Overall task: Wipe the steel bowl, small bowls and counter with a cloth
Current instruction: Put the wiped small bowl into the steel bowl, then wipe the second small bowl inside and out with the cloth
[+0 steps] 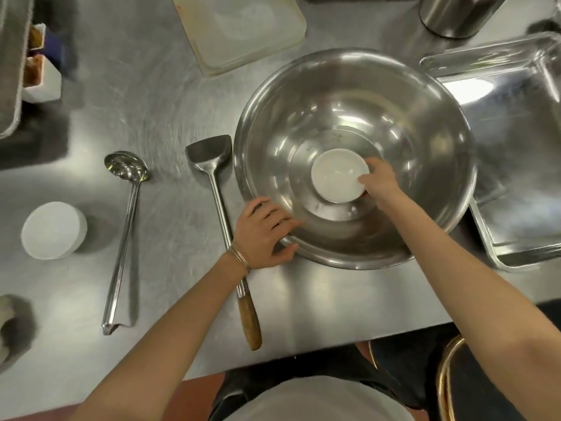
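A large steel bowl [355, 92] stands on the steel counter [151, 95], right of centre. Inside it, at the bottom, sits a small white bowl [335, 174]. My right hand [381, 180] reaches into the steel bowl and grips the small bowl's right rim. My left hand [264, 232] holds the steel bowl's near-left rim, thumb outside and fingers over the edge. A second small white bowl [53, 229] stands upside down at the counter's left. I see no cloth, unless it is the blurred grey lump [9, 326] at the left edge.
A ladle [124, 235] and a wooden-handled spatula [218, 208] lie left of the steel bowl. A steel tray [522, 183] lies to the right, a white cutting board [239, 28] and a steel canister [452, 13] at the back. Condiment containers [39, 65] stand at far left.
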`<state>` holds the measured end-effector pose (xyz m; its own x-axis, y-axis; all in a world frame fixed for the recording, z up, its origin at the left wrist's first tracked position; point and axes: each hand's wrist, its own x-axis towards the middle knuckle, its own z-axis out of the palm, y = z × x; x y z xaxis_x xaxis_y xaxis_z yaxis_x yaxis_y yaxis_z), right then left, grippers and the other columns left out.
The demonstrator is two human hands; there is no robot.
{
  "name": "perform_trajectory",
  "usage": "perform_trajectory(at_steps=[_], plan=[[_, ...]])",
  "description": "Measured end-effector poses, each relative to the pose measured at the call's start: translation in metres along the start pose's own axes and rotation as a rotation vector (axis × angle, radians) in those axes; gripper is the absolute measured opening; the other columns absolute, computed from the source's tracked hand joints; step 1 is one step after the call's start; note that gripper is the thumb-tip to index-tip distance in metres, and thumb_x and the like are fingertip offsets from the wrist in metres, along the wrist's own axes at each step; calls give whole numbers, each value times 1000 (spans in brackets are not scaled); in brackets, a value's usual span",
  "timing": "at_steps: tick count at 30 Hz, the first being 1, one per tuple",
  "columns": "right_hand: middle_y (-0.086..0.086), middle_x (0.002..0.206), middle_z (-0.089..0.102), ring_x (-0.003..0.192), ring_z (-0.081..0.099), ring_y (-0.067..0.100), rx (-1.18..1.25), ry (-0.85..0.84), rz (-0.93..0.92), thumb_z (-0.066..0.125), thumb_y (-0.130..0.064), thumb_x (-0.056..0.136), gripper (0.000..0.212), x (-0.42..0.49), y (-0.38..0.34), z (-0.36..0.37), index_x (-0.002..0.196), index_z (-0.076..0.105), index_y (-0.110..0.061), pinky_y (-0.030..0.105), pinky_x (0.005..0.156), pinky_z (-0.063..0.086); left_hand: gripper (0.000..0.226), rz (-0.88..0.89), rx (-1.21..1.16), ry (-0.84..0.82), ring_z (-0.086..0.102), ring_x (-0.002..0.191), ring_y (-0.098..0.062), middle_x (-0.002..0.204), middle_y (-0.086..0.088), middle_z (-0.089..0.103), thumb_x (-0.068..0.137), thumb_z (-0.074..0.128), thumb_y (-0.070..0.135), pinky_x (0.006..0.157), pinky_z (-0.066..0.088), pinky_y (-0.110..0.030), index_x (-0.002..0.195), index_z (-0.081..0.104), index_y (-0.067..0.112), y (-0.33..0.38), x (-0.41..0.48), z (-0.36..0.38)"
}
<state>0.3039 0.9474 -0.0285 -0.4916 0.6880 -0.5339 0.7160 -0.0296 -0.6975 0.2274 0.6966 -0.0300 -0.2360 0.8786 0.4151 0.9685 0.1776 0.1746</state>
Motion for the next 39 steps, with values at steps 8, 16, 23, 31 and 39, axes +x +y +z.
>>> perform_trajectory(at_steps=[8,16,23,31,39], plan=[[13,129,52,101,49,22,-113,-14,-61,50,-11,91,41,-6,2,-1,131,45,-7,20,62,43,32,-35,-16,-103,59,75,-21,76,1,65,79,52,37,90,41,-38,90,73,16,4,2,-7],[16,144,40,131,37,31,-494,-36,-317,53,-21,92,59,-47,-8,-16,144,29,-5,38,105,31,40,-104,37,-309,60,99,-22,96,0,69,86,43,42,110,25,-39,101,71,17,10,6,-34],[18,136,47,121,46,36,-536,151,-739,54,-17,91,45,-138,-18,13,133,45,-3,44,98,40,48,-380,120,-127,49,123,-25,128,-5,57,87,41,40,109,26,-47,127,56,17,19,-43,-83],[22,140,42,131,38,38,-695,116,-995,42,-27,90,50,-240,10,131,134,44,-2,51,105,37,52,-483,166,-133,42,129,-26,139,-7,49,89,41,39,109,27,-44,134,49,15,5,-176,-131],[16,140,45,129,43,35,-704,-30,-888,36,-34,91,51,-354,31,278,135,45,-9,52,100,42,51,-596,157,-211,49,122,-27,133,-7,54,87,43,39,101,35,-46,133,48,18,-27,-352,-209]])
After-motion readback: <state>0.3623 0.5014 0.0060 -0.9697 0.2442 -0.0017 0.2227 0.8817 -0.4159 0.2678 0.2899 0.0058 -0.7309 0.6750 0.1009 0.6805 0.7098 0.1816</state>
